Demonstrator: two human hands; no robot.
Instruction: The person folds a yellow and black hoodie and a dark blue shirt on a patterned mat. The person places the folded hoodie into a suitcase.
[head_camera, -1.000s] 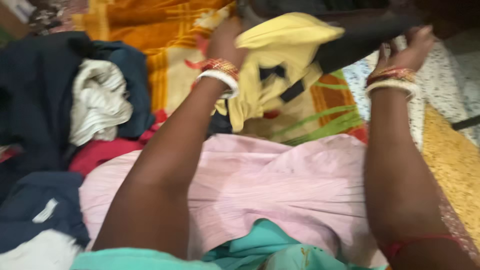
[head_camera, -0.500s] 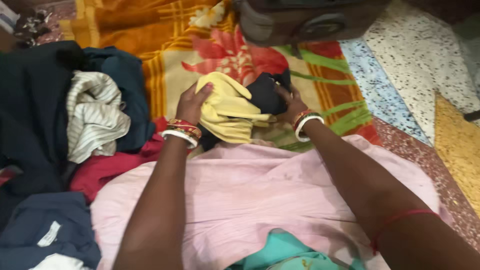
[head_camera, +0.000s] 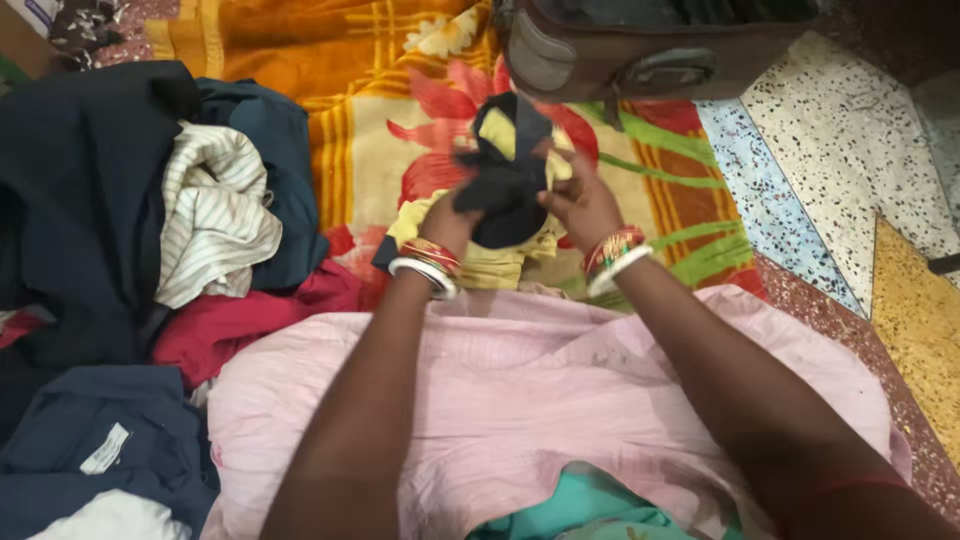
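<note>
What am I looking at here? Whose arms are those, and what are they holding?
This picture comes from a camera worn on a person's head, so you look down just as they do. The two arms belong to that person. Their left hand and right hand, both with bangles at the wrist, together grip a yellow and black garment, bunched up and lifted a little. It hangs over a blanket with orange stripes and red flowers, spread on a speckled floor. A pink cloth lies across their lap. To the left is a pile of clothes: dark blue ones, a striped white one and a red one. At the top sits a brown bag.
</note>
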